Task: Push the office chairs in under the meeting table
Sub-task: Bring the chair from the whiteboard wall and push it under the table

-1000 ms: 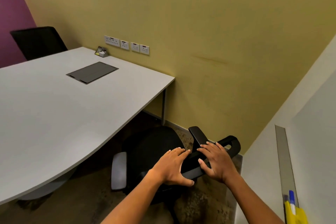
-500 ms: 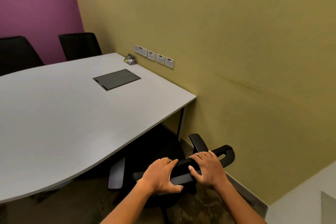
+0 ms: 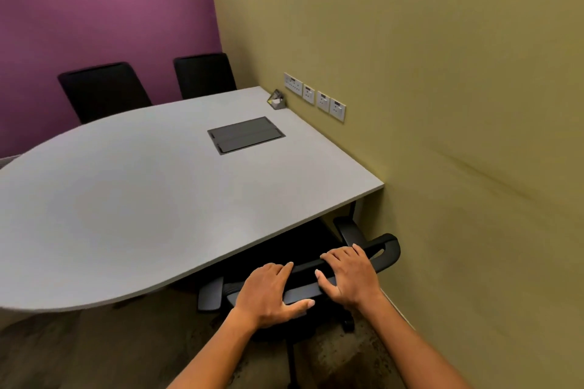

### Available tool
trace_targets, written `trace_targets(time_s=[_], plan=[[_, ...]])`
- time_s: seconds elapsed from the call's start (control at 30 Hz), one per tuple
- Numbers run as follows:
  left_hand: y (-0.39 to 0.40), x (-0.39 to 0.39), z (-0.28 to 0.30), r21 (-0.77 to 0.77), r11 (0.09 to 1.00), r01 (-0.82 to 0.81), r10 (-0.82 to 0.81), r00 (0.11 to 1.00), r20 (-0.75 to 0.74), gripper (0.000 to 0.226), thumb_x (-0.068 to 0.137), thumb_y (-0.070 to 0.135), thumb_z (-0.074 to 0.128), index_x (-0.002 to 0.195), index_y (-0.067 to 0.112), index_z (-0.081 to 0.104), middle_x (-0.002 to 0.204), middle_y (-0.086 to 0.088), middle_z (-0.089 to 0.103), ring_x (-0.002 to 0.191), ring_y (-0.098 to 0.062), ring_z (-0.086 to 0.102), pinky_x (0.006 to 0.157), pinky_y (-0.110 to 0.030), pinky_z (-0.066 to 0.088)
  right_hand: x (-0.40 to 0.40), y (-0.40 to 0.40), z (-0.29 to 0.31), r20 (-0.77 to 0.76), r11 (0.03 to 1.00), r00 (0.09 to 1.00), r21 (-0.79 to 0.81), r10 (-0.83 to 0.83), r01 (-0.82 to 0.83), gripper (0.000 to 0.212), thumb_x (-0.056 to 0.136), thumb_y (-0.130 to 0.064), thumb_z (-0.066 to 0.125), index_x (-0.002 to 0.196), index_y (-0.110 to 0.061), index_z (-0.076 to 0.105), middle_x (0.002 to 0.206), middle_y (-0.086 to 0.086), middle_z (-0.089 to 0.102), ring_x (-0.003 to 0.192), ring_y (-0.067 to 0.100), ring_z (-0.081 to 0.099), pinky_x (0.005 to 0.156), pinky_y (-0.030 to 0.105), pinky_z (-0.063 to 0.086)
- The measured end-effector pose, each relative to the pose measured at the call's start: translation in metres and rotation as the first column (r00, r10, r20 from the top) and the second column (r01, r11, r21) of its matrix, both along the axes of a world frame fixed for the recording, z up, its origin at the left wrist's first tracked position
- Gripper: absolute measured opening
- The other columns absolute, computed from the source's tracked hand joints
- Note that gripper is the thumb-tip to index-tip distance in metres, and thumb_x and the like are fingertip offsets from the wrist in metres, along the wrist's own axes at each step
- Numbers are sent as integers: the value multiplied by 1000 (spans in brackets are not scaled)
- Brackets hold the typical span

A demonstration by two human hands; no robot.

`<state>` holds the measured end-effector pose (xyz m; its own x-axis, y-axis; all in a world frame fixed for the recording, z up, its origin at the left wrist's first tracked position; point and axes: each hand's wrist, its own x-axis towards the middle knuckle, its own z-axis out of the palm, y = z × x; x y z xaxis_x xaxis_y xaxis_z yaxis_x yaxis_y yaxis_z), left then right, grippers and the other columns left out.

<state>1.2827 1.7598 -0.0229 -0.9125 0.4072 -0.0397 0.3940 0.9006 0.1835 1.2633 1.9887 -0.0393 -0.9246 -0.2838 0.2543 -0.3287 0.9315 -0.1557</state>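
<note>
A black office chair (image 3: pixel 387 249) stands at the near right end of the grey meeting table (image 3: pixel 132 211), close to the olive wall. Its seat is mostly hidden under the tabletop; the top rail of its backrest and both armrests show. My left hand (image 3: pixel 268 292) and my right hand (image 3: pixel 347 275) lie side by side on that top rail, fingers curled over it. Two more black chairs (image 3: pixel 104 90) (image 3: pixel 203 74) stand tucked in at the table's far side, against the purple wall.
A dark cable hatch (image 3: pixel 246 138) is set in the tabletop, and a small triangular stand (image 3: pixel 276 100) sits near the wall. Wall sockets (image 3: pixel 314 96) line the olive wall just right of the table. Brown carpet (image 3: pixel 94 350) lies under me.
The chair has rolled forward so its seat is further under the table. My view has swung left, bringing the purple wall and two far chairs into sight. Both hands stay on the backrest.
</note>
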Motion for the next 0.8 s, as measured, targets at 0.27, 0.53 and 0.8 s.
trace_targets(time_s=[0.27, 0.53, 0.8], plan=[[38, -50, 4, -18, 990, -137, 137, 991, 2, 109, 75, 95, 28, 152, 19, 34, 146, -2, 51, 132, -20, 47, 111, -35, 36, -81, 32, 1, -13, 992, 992, 8, 124, -124, 53, 89, -60, 41, 110, -22, 72, 106, -3, 71, 102, 20, 65, 101, 48, 46], [69, -113, -2, 19, 987, -160, 159, 987, 19, 103, 74, 92, 37, 142, 16, 47, 134, -5, 59, 121, -23, 53, 104, -38, 41, -148, 65, -20, -22, 988, 988, 26, 151, -151, 51, 89, -59, 42, 111, -23, 72, 108, -6, 71, 104, 17, 64, 101, 47, 45], [61, -168, -5, -8, 969, -249, 249, 968, 16, 96, 70, 96, 35, 124, 19, 55, 116, -2, 63, 103, -20, 55, 93, -37, 45, -212, 54, -19, -73, 981, 978, 11, 195, -195, 53, 89, -62, 39, 103, -24, 73, 101, -6, 73, 95, 17, 67, 95, 46, 51]])
